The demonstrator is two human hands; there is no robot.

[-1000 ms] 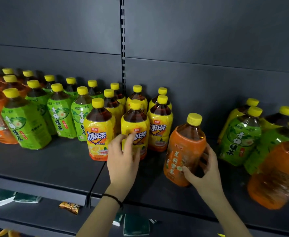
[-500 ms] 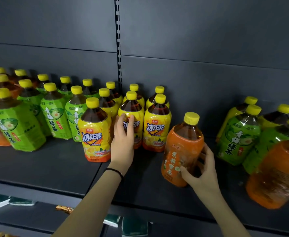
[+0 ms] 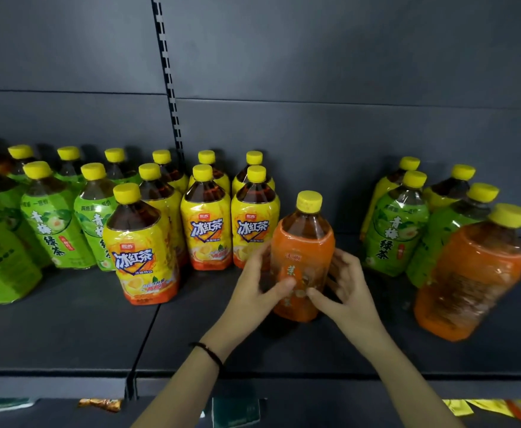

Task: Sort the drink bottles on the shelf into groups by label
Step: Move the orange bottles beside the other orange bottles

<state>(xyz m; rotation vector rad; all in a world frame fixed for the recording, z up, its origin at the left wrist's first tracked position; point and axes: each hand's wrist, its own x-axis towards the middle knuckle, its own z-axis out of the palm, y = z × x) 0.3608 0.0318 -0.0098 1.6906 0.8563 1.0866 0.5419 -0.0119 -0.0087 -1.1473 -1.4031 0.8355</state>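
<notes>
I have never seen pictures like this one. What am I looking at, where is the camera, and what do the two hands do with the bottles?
There is no machine here. A person wears a wide-angle camera on the head, so you look forward and down at their own arms, and straight lines bend near the edges. In front is a dark shelf with drink bottles, all with yellow caps. Green-label bottles stand on the left, yellow-label bottles in the middle. On the right is an unsorted mix: green-label and yellow-label ones, plus a large orange-label bottle near the camera. The left hand, with a dark band at the wrist, and the right hand both close around one orange-label bottle in the centre. Whether it is lifted or resting on the shelf, I cannot tell.
</notes>
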